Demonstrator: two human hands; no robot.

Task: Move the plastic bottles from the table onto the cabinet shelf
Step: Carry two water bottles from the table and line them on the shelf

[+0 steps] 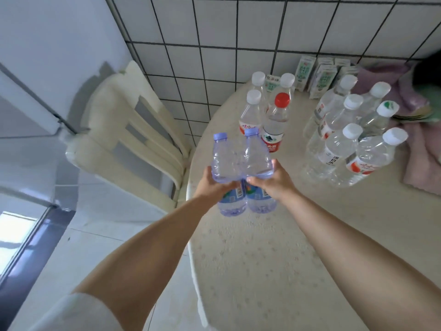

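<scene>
Above the cream table (pixel 274 259) by tiled wall (pixel 214 32), both hands' fingers (pixel 256 179) gripping blue bottles (pixel 241 161).

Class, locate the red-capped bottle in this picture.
In the head view, the red-capped bottle stands on the table, right of centre, among the white-capped bottles, just beyond the two blue-capped bottles.
</scene>
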